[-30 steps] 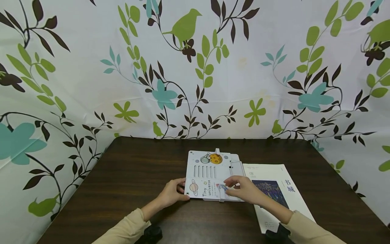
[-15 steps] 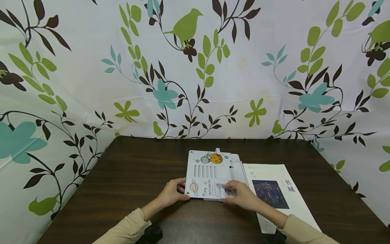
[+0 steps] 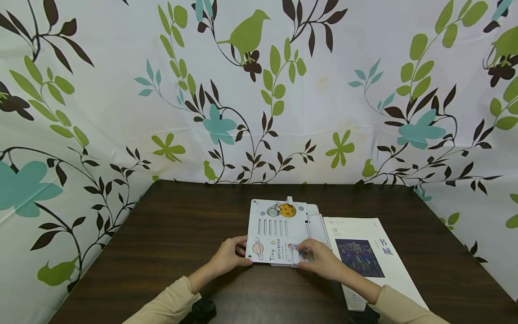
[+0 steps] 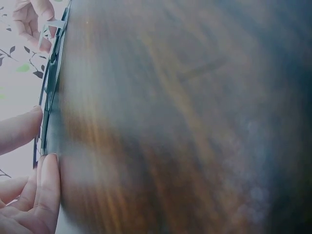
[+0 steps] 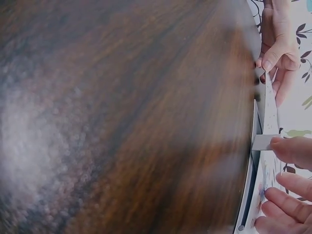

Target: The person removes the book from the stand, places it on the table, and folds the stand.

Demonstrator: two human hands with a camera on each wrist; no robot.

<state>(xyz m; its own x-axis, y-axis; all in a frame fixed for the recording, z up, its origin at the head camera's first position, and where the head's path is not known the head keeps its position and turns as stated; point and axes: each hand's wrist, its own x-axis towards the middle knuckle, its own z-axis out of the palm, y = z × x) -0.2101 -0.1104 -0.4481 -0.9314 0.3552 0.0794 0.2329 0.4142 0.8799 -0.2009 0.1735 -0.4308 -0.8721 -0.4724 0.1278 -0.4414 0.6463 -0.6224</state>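
Observation:
A flat white board printed "Tiny universe", resembling a folded book stand, lies on the dark wooden table. It bears slots, a small planet drawing and an astronaut beside an orange moon. My left hand grips its near left corner, thumb on one face and fingers at the other, as the left wrist view shows. At the near right edge my right hand pinches a small white tab that sticks out past the board's edge. The right fingers cover part of the printed rocket. Another white tab stands at the far edge.
A cream book with a dark picture on its cover lies right of the board, partly under my right forearm. Patterned cloth with leaves and birds hangs behind the table. A black object sits near my left sleeve.
One second ago my right hand hovered loosely at the board's near right part; it has since come down to the small tab and taken hold of it. The left hand stays put.

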